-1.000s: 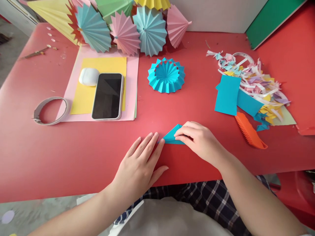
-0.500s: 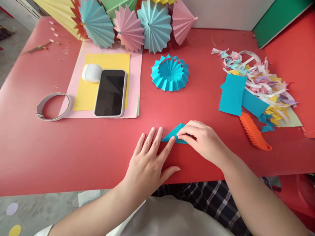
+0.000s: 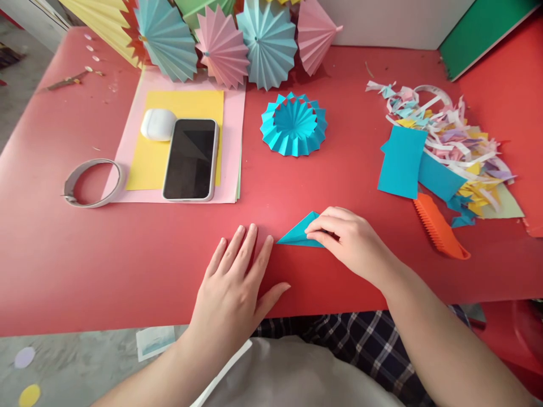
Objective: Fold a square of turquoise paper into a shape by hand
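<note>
A small folded blue paper point(image 3: 297, 230), pointed at its left end, lies flat near the table's front edge. My right hand point(image 3: 350, 234) pinches its right part between thumb and fingers, hiding that end. To the left, my left hand point(image 3: 237, 277) rests palm down on the red table with its fingers spread, apart from the paper. Beyond the hands sits a pleated blue paper ring point(image 3: 293, 125).
On the left are a phone point(image 3: 190, 160), a white case point(image 3: 158, 125), coloured sheets point(image 3: 231, 169) and a coiled band point(image 3: 120, 180). Paper umbrellas point(image 3: 266, 45) stand behind. At right lie blue pieces point(image 3: 402, 162), paper scraps point(image 3: 456, 133) and an orange comb point(image 3: 439, 229).
My left hand has slid left, off the folded blue paper, uncovering its pointed tip. My right hand keeps its pinch in nearly the same place.
</note>
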`<state>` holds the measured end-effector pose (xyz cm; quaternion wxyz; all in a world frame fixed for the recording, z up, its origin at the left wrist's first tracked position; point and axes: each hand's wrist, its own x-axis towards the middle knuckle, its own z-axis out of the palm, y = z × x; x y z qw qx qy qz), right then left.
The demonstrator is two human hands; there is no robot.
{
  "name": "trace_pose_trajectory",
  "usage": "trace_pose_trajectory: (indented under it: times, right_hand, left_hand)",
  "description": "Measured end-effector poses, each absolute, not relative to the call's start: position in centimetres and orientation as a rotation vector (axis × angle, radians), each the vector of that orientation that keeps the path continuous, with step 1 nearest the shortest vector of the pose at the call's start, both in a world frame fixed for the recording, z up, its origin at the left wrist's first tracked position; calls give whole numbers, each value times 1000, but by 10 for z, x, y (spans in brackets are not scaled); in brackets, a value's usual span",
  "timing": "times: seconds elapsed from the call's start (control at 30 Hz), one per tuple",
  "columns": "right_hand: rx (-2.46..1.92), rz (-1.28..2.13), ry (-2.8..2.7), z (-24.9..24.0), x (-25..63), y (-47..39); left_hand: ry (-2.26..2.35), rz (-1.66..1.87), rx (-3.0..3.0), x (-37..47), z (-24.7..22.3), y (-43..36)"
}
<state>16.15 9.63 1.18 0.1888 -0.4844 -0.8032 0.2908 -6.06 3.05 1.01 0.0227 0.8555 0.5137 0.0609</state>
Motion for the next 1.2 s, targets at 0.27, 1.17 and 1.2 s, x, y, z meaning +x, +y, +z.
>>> trace_pose_trajectory:
  times: [0.27, 1.17, 1.2]
  right_hand:
    - [-1366, 818, -2243, 13, 161, 96]
    - [-1350, 793, -2257, 12, 162, 95]
    - [-1354, 785, -2257, 13, 162, 94]
  left_hand:
    - [1512, 188, 2596, -34, 10, 37]
    - [1347, 156, 2742, -25, -1, 28]
    - [1347, 154, 2742, -26, -2, 28]
